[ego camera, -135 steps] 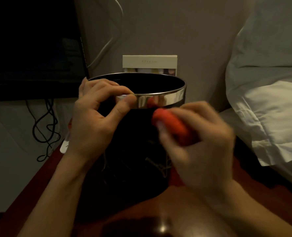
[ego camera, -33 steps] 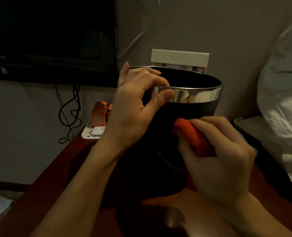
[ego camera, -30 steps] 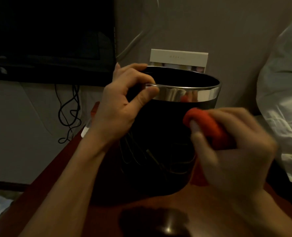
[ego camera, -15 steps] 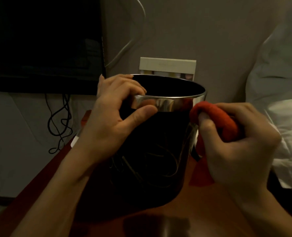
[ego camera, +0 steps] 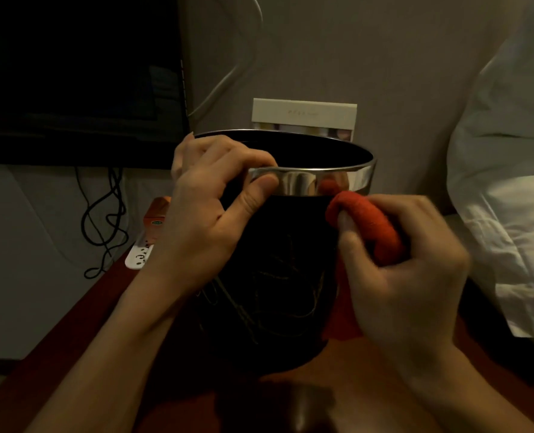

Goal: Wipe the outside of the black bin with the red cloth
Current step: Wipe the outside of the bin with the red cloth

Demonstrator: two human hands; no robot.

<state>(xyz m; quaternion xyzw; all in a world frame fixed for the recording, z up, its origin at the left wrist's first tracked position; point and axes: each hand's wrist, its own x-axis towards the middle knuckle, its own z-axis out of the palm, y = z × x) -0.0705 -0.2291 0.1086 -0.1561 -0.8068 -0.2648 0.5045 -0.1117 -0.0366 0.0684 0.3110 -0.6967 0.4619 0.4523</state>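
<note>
one black bin [ego camera: 272,276], one red cloth [ego camera: 368,223], two hands

Dim room: beige wall [ego camera: 384,57] behind, dark screen [ego camera: 71,73] at left with cables [ego camera: 103,220] hanging, white bedding [ego camera: 509,182] at right, reddish bench [ego camera: 71,339] below.

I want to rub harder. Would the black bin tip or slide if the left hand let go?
Probably it would slide. The bin looks empty and so likely light, and the tabletop looks glossy. The left hand pinches its metal rim, which suggests steadying helps. It looks wide for its height, so tipping seems less likely.
</note>
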